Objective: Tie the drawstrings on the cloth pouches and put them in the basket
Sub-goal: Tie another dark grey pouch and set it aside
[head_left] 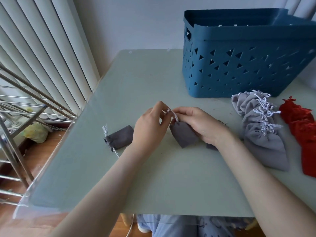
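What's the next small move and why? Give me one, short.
Probably pull the drawstring taut to set the knot: the left hand and right hand both pinch it above the dark grey pouch, which lies on the table, not yet in the basket.

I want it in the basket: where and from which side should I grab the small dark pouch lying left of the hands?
Pinch the dark pouch at its gathered neck, its left end, coming from above and the left. There the cloth bunches into a narrow waist, easier to pinch than the flat body lying on the table, and the left hand crowds its right end.
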Demonstrator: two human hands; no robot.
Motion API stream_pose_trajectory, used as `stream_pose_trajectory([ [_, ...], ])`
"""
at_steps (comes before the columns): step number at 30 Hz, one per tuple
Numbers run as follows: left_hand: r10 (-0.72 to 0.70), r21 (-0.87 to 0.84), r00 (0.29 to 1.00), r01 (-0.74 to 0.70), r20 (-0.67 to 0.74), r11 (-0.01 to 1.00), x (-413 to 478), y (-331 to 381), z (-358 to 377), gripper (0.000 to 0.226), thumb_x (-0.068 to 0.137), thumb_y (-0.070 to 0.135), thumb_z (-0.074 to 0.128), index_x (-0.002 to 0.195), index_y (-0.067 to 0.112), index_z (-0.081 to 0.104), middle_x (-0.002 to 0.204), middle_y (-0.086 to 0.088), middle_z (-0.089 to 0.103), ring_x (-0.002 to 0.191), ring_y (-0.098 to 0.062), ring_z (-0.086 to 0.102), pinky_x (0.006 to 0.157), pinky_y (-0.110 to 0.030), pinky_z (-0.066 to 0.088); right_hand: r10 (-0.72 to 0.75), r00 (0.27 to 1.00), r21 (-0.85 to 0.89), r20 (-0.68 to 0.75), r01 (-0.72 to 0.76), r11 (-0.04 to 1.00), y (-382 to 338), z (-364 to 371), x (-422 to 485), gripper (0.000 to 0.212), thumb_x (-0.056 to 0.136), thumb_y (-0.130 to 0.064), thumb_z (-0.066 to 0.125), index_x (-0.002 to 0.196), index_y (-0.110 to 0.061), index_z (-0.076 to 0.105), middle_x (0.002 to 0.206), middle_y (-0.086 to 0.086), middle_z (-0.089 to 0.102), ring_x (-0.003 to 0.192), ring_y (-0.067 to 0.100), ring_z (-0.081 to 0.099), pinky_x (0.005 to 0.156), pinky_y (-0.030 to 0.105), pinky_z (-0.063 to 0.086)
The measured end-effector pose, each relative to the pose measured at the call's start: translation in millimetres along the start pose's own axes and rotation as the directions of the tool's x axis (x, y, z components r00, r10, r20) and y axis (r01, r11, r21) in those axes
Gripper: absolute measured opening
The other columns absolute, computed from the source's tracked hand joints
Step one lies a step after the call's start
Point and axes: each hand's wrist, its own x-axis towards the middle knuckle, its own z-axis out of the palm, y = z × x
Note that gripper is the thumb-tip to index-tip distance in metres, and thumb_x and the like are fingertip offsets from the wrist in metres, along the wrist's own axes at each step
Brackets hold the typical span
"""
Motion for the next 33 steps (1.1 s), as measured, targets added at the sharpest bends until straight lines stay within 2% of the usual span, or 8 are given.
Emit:
stream_pose_trajectory([
  [4,0.045,-0.022,0.999,-0.045,-0.012,0.999,1,-5,3,0.01,0.091,0.027,0.056,0.087,0.018,0.059,0.073,0.006,0.061,0.065,-0.016,0.054,0.061,-0.033,0.044,-0.025,0.997,-0.018,-0.078,0.023,1.0,1,-2,1,0.017,0.093,-0.017,0.058,0.08,-0.018,0.07,0.079,0.0,0.068,0.075,0.01,0.058,0.069,0.023,0.041],
  [7,0.091,-0.086,0.995,-0.093,-0.028,0.992,2,-5,2,0.019,0.094,0.025,0.048,0.089,0.019,0.066,0.075,0.012,0.066,0.068,-0.007,0.057,0.064,-0.025,0.043,0.004,0.983,-0.044,-0.182,-0.012,0.999,2,-3,4,0.025,0.093,-0.015,0.055,0.071,-0.018,0.065,0.067,-0.001,0.059,0.066,0.011,0.05,0.061,0.024,0.035],
  [12,-0.331,-0.483,0.938,0.244,-0.104,0.841,10,-3,-9,0.031,0.1,0.025,0.043,0.074,0.025,0.06,0.064,0.017,0.064,0.053,-0.005,0.046,0.06,-0.025,0.04,0.011,0.893,-0.092,-0.449,-0.058,0.994,4,-15,7,0.026,0.09,-0.01,0.049,0.064,-0.011,0.055,0.06,0.003,0.05,0.056,0.016,0.043,0.051,0.027,0.035],
  [19,-0.385,-0.486,0.917,0.293,-0.1,0.824,9,-1,-8,0.033,0.099,0.026,0.044,0.07,0.023,0.058,0.056,0.015,0.059,0.051,-0.003,0.046,0.062,-0.027,0.037,0.006,0.87,-0.119,-0.494,-0.074,0.99,3,-16,7,0.022,0.086,-0.008,0.05,0.067,-0.011,0.059,0.063,0.002,0.057,0.06,0.015,0.048,0.054,0.025,0.039],
  [22,-0.372,-0.575,0.928,0.293,-0.021,0.764,9,3,-10,0.032,0.1,0.021,0.044,0.071,0.017,0.057,0.054,0.011,0.056,0.05,-0.008,0.043,0.055,-0.021,0.037,-0.095,0.888,-0.149,-0.449,0.03,0.988,-1,-17,3,0.015,0.089,-0.012,0.053,0.082,-0.017,0.065,0.085,0.001,0.066,0.078,0.011,0.057,0.068,0.023,0.043],
  [25,-0.302,-0.657,0.95,0.276,0.076,0.702,8,9,-9,0.03,0.1,0.015,0.043,0.074,0.013,0.059,0.061,0.005,0.058,0.053,-0.008,0.047,0.056,-0.016,0.039,-0.24,0.925,-0.16,-0.294,0.2,0.967,-7,-11,-1,0.011,0.093,-0.018,0.058,0.1,-0.022,0.065,0.105,-0.003,0.067,0.097,0.003,0.059,0.083,0.014,0.044],
  [29,-0.254,-0.745,0.952,0.293,0.17,0.599,8,9,-11,0.025,0.098,0.013,0.047,0.079,0.013,0.062,0.064,0.004,0.06,0.058,-0.009,0.049,0.063,-0.02,0.042,-0.244,0.966,-0.124,-0.081,0.233,0.964,-8,0,-4,0.007,0.089,-0.012,0.063,0.091,-0.017,0.068,0.091,-0.001,0.07,0.087,0.005,0.062,0.085,0.02,0.047],
  [33,-0.228,-0.774,0.956,0.286,0.188,0.565,9,11,-16,0.013,0.095,0.008,0.053,0.082,0.012,0.057,0.063,0.002,0.061,0.047,-0.008,0.038,0.05,-0.018,0.033,-0.244,0.969,-0.096,-0.03,0.24,0.966,-11,0,-6,0.012,0.09,-0.005,0.06,0.082,-0.012,0.064,0.079,-0.002,0.065,0.071,0.005,0.055,0.073,0.015,0.042],
])
